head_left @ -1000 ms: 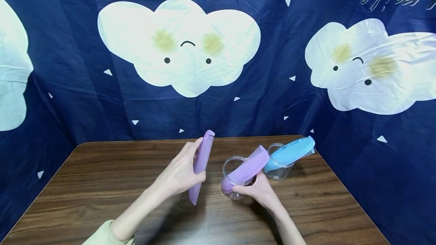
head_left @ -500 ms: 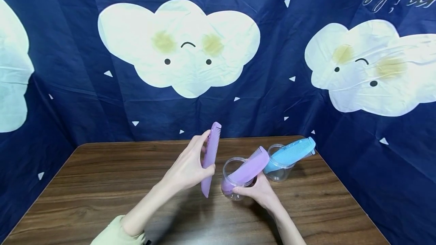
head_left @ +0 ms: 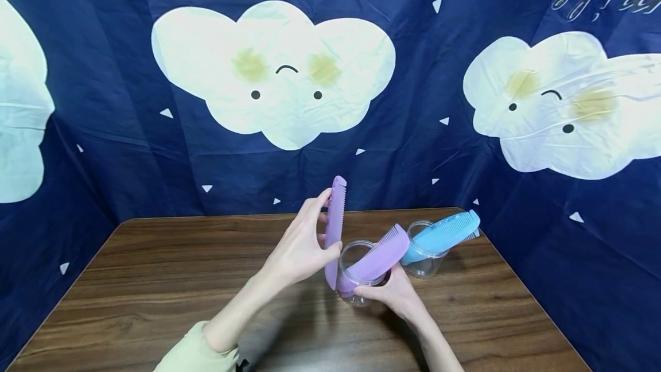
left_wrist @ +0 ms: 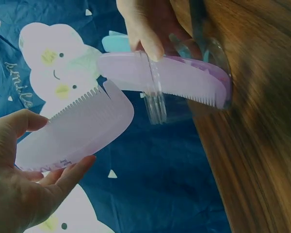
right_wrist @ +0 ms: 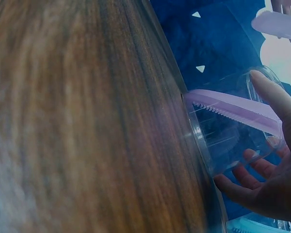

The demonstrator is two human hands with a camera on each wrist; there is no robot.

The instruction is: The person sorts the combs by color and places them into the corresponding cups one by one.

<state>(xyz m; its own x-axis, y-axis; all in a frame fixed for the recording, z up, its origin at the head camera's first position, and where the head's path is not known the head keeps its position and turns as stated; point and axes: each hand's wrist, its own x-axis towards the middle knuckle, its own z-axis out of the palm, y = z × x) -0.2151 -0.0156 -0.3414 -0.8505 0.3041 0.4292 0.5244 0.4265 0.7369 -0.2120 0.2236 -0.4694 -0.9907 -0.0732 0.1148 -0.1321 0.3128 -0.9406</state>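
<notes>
A purple comb [head_left: 336, 214] is pinched between the thumb and fingers of my left hand [head_left: 302, 245], held nearly upright just left of a clear jar [head_left: 356, 251]. In the left wrist view this comb [left_wrist: 82, 128] has its teeth facing the jar's mouth, apart from the rim. My right hand [head_left: 395, 291] grips the jar from its right side, thumb in front and fingers round the wall. Inside that jar a second purple comb [head_left: 379, 254] leans to the right, its upper end above the rim. The right wrist view shows its teeth [right_wrist: 223, 114] through the clear wall.
Behind and right of my right hand stands another clear jar [head_left: 423, 266] with blue combs [head_left: 446, 231] leaning out of it. Everything rests on a brown wooden table [head_left: 170, 280]. A dark blue cloth [head_left: 119, 177] with white clouds hangs behind the table's back edge.
My left hand has moved right and slightly up with its purple comb, from well left of the jar to close beside it. My right hand and both jars have stayed in place.
</notes>
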